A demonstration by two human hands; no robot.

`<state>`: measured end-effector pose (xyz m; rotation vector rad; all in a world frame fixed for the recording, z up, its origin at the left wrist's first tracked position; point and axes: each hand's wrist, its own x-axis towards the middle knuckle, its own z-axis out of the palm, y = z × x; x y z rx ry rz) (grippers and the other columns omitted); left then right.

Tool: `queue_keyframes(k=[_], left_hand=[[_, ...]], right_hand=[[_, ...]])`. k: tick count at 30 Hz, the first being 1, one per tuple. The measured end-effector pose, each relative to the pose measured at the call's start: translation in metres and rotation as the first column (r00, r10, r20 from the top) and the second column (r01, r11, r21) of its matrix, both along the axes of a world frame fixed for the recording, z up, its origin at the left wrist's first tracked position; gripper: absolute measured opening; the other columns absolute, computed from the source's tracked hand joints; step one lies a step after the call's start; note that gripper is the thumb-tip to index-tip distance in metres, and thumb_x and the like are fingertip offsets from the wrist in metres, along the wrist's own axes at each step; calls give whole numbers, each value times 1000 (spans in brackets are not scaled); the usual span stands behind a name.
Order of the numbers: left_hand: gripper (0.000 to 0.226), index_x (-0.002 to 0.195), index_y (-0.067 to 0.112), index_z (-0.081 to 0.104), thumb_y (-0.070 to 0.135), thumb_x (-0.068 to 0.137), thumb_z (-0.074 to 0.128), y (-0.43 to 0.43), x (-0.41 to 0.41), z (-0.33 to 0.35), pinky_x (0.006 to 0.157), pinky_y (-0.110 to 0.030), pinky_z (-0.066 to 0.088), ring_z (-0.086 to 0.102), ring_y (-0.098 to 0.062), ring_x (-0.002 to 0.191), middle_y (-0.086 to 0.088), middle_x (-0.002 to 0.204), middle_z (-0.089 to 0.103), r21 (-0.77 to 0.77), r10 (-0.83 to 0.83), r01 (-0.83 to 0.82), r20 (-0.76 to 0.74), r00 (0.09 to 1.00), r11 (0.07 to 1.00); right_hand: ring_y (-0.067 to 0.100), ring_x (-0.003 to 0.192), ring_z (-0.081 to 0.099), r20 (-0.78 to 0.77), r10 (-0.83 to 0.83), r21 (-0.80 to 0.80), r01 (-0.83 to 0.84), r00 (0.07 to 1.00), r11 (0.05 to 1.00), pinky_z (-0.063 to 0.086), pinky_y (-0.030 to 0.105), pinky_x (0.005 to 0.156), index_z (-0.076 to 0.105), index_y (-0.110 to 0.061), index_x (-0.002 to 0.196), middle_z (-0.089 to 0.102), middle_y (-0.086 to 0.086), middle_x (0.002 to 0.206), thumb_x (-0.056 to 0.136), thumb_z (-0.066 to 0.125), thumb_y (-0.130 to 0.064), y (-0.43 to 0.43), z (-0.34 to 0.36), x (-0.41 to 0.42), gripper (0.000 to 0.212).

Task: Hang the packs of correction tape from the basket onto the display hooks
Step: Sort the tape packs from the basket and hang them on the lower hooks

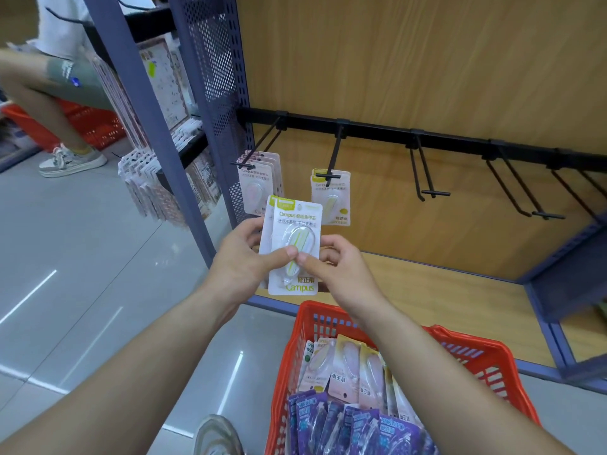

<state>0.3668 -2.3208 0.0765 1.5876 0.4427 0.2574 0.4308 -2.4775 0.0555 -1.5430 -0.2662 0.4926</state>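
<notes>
Pinching one pack [295, 224] up above the basket [289, 356], the left hand [239, 261] and right hand [341, 267] were both clamped on it, with more packs [348, 366] sitting in the basket and the hooks [333, 152] higher up beyond it.

Both forearms were bare from the wrists back to the lower edge of the view. The left hand [236, 261] and the right hand [341, 270] were bare as well, with short, plainly trimmed thumbnails. Below them, one foot wore a pale grey sneaker [215, 435] with a lighter rounded toe, its finer detail too blurred to tell.
</notes>
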Motion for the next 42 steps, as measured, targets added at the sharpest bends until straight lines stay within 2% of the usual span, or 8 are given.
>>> queue_keyframes(k=[5, 9, 16, 19, 25, 30, 35, 42], left_hand=[[38, 119, 14, 68, 2, 85, 79, 1, 2, -1, 94, -43, 58, 74, -20, 103, 1, 109, 77, 24, 47, -46, -17, 999, 999], [29, 115, 15, 69, 3, 89, 75, 11, 3, 0, 80, -37, 62, 76, -21, 97, 4, 104, 78, 33, 92, -91, -37, 995, 995], [28, 113, 17, 69, 2, 90, 73, 15, 3, 2, 79, -37, 61, 77, -18, 92, 5, 102, 79, 3, 79, -79, -68, 995, 997], [27, 112, 17, 69, 1, 90, 73, 14, 4, 3, 79, -38, 62, 77, -19, 91, 5, 100, 80, -8, 69, -70, -78, 995, 998], [28, 113, 15, 68, 2, 90, 74, 14, 4, 3, 76, -36, 62, 78, -18, 88, 6, 98, 80, 16, 57, -56, -96, 994, 998], [28, 111, 17, 66, 2, 89, 75, 11, 6, 8, 71, -33, 63, 78, -16, 84, 7, 94, 80, -2, 63, -63, -101, 993, 998], [29, 113, 16, 66, 3, 89, 75, 6, 9, 11, 76, -39, 62, 78, -15, 83, 7, 94, 80, 16, 44, -43, -108, 993, 999], [27, 107, 19, 68, 2, 88, 76, -5, 10, 15, 85, -37, 62, 77, -17, 88, 1, 95, 80, 43, -18, 21, -51, 999, 999]], right_hand=[[21, 82, 76, -97, -40, 88, 49, 995, 995, 60, 36, 66, 57, -10, 114, 79, 5, 99, 94, 71, -13, -5, -5, 9, 24], [22, 87, 77, -25, -199, 28, 200, 980, 979, 60, 41, 79, 57, -15, 110, 79, 1, 100, 93, 74, -15, -11, -12, 33, 25], [7, 70, 73, 103, -237, -76, 245, 966, 967, 55, 23, 54, 56, -16, 110, 77, 0, 96, 92, 75, -17, 2, -10, 63, 26], [17, 77, 75, 100, -266, -106, 276, 959, 955, 61, 38, 62, 55, -22, 107, 77, 1, 95, 92, 75, -21, 5, -18, 66, 24], [25, 88, 72, 139, -303, -197, 326, 943, 925, 62, 45, 71, 53, -25, 107, 73, 3, 102, 91, 75, -24, 20, -22, 95, 27], [20, 117, 58, 212, -295, -386, 357, 932, 851, 49, 39, 98, 39, -18, 146, 57, -2, 131, 85, 77, -45, 15, -25, 83, 76], [18, 89, 72, 19, -77, -69, 78, 997, 995, 55, 35, 78, 64, -21, 106, 75, 3, 100, 101, 62, -28, 7, -6, 33, 9], [14, 74, 73, -3, 20, 18, -20, 1000, 1000, 58, 31, 61, 59, -9, 112, 76, 3, 85, 96, 69, -11, 4, 1, 22, 19]])
